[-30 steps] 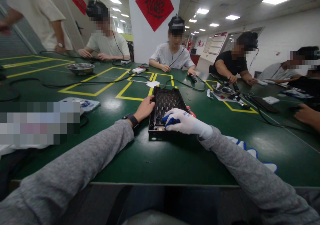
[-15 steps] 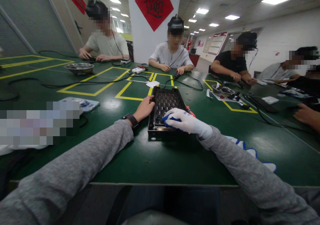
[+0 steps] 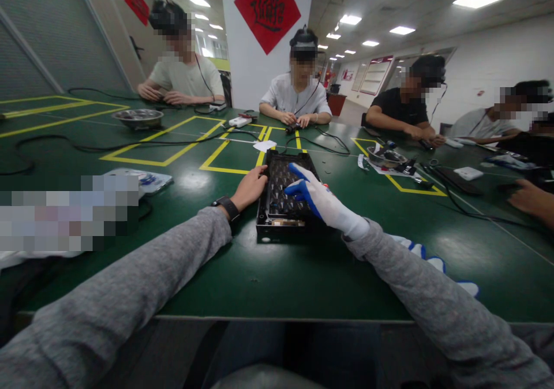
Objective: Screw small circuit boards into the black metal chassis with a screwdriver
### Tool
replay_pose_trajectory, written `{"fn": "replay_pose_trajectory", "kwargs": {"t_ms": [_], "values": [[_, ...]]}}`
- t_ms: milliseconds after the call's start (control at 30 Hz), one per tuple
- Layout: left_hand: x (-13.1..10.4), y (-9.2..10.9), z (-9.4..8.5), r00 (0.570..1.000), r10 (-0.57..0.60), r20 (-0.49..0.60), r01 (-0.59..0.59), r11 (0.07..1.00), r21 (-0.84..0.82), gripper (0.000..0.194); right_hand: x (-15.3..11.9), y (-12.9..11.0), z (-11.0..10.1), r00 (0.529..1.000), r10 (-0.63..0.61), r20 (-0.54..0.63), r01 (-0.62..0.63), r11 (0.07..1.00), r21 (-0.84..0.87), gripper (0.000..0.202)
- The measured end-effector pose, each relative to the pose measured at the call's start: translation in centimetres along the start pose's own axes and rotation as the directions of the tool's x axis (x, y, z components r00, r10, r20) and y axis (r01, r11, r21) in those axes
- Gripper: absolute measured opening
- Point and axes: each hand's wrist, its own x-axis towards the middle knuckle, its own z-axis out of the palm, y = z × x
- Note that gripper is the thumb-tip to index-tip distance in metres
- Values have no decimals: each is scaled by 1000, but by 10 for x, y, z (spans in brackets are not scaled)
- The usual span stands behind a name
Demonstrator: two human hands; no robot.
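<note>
A black rectangular tray-like case [image 3: 281, 195] with rows of small shiny parts lies on the green table [image 3: 208, 285]. Bare and with a dark band at its wrist, my left hand [image 3: 250, 189] rests against the case's left edge, fingertips on the rim. My right hand [image 3: 318, 198] wears a white glove with blue finger coating. It hovers over the right side of the case, fingers spread and nothing between them. A bit of a red object [image 3: 325, 186] shows behind the glove.
Another blue-and-white glove [image 3: 437, 265] lies beyond my right forearm. A metal bowl [image 3: 137, 118] stands far left, a second bowl [image 3: 386, 156] on the right. Black cables [image 3: 86, 148] cross the table. Several people sit around it; a co-worker's hand [image 3: 530, 199] is at the right edge.
My right hand has lifted from the lower part of the case, and its fingers have spread and point further up. My left hand has stayed in place.
</note>
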Motion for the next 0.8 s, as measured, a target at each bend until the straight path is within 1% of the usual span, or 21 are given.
{"fn": "replay_pose_trajectory", "kwargs": {"t_ms": [100,167,233,300,367,433,533,633,700,767,800], "values": [[0,0,0,1000,0,12,0,1000,-3,54,5,-4,5,982,99,-163,-78,988,130,58],[1,-2,1,1000,13,12,-13,1000,-4,54,6,-5,4,954,97,-282,-60,989,138,59],[2,-3,2,1000,26,11,-26,1000,0,55,7,-4,-1,919,46,-392,-31,999,44,58],[3,-4,3,999,34,8,-34,999,2,55,7,2,-8,876,0,-481,-46,995,-85,56],[3,-5,3,999,37,7,-37,999,2,55,7,11,-15,843,-27,-538,-90,977,-191,51],[4,-5,4,999,39,4,-39,999,0,55,7,22,-20,829,-56,-557,-124,952,-280,43],[5,-7,4,999,39,-1,-39,999,-4,54,8,33,-24,851,-99,-516,-158,889,-429,31],[5,-8,5,999,43,-5,-43,999,-14,54,7,32,-23,895,-106,-434,-165,824,-542,25],[6,-9,5,999,45,-7,-45,999,-12,54,6,25,-21,940,-120,-318,-101,796,-597,23],[5,-9,5,999,42,-9,-42,999,-5,54,6,15,-19,981,-133,-139,12,765,-644,22],[5,-8,5,999,41,-7,-41,999,-1,54,6,10,-19,991,-129,-43,69,750,-658,22]]}}
